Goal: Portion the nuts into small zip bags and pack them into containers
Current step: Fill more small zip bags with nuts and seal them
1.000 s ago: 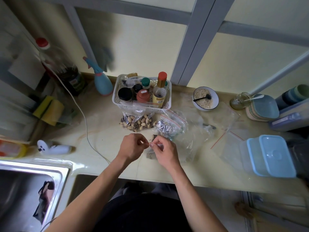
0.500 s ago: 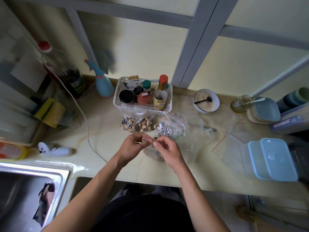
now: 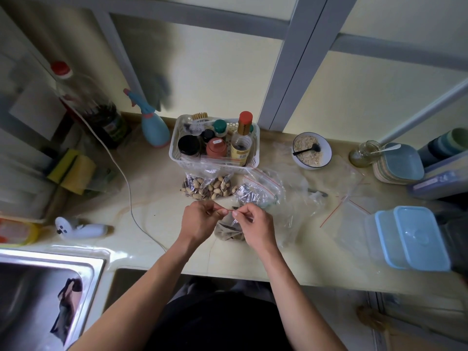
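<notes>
Head view: soft, even daylight, moderately dim, brightest on the cream wall panels (image 3: pixel 222 79) at upper centre and right. Glare strips on the steel sink rim (image 3: pixel 50 259) at lower left and faint sheen on the countertop (image 3: pixel 152 198); a blurred dark shadow on the wall at upper centre. Strong wide-angle bowing at frame edges, left edge and lower right corner soft and smeared, centre reasonably sharp.
</notes>
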`<control>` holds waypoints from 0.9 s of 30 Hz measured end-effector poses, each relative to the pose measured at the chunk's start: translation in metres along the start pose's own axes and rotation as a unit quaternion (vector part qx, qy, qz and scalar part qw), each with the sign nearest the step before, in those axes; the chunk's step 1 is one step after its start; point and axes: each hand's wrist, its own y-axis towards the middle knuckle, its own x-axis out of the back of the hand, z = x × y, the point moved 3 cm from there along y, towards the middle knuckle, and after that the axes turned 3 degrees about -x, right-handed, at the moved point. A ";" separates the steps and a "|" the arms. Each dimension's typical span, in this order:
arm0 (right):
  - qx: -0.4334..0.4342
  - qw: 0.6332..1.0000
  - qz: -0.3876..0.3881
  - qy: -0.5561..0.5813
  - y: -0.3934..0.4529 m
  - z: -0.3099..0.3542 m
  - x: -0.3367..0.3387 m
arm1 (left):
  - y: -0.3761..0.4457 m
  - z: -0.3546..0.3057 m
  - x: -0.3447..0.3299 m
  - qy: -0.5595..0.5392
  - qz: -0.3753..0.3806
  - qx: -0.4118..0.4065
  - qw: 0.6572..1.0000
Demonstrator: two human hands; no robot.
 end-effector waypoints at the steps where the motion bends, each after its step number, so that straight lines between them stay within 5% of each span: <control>1: -0.011 0.999 0.021 0.029 0.003 -0.002 0.000 | 0.000 -0.001 0.001 0.003 -0.003 0.000 1.000; 7: -0.054 0.980 0.098 0.165 0.004 -0.012 0.015 | 0.002 -0.001 0.008 0.079 0.070 -0.036 0.994; 10: -0.026 0.983 0.104 0.146 0.002 -0.010 0.014 | 0.002 -0.003 0.005 0.164 0.100 -0.086 0.978; 14: 0.005 0.986 0.104 0.127 0.002 -0.002 0.008 | 0.002 -0.006 -0.001 0.145 0.098 -0.132 0.976; 21: -0.013 0.989 0.056 0.135 0.000 -0.012 0.010 | 0.001 -0.003 0.008 0.068 0.054 -0.074 0.993; 27: -0.006 0.996 0.050 0.071 -0.002 -0.016 0.003 | -0.001 -0.006 0.001 0.229 0.076 -0.166 0.956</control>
